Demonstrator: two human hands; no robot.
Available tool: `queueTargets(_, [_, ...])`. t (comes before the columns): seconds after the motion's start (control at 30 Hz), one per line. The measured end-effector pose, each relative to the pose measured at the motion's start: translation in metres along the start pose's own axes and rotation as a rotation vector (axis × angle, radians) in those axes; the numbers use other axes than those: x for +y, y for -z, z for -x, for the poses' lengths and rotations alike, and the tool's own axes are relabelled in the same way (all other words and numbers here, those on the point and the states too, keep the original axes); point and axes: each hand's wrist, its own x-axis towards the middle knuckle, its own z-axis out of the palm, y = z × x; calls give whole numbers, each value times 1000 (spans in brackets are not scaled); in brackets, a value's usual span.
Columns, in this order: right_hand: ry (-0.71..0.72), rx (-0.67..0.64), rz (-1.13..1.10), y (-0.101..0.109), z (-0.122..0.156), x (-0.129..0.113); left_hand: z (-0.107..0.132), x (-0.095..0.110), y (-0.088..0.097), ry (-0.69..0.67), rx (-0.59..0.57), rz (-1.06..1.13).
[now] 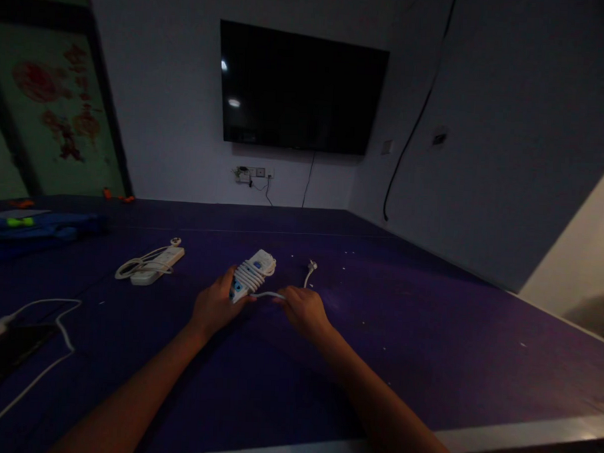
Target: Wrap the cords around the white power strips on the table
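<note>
A white power strip (262,257) with blue sockets is tilted over the purple table, its cord (250,276) wound several times around its middle. My left hand (217,304) grips the strip's near end. From the windings a stretch of cord runs right into my right hand (303,308), whose fingers are closed on it. Beyond that hand the cord's free end rises to a white plug (313,265). Parts of my left fingers are hidden behind the strip.
A second power strip (156,265) with a loosely looped cord lies left on the purple table (427,339). At the left edge are a dark flat object (16,354) with a white cable (43,372) and blue cloth (56,228). A television (303,86) hangs on the wall.
</note>
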Motion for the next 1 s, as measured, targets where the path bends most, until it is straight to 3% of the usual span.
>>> queueTargets(0.1, [104, 108, 118, 2, 3, 8, 4, 7, -5, -146, -118, -47])
queueTargets(0.27, [303, 519, 175, 7, 4, 15, 10, 22, -1, -331, -256, -96])
queueTargets(0.37, [308, 602, 129, 10, 3, 15, 13, 28, 5, -435, -291, -115])
queueTargets(0.63, [118, 316, -159, 11, 1, 21, 23, 39, 4, -738, -354, -174])
queueTargets(1.0, [-195, 37, -740, 21, -6, 21, 27, 32, -9, -869, -100, -61])
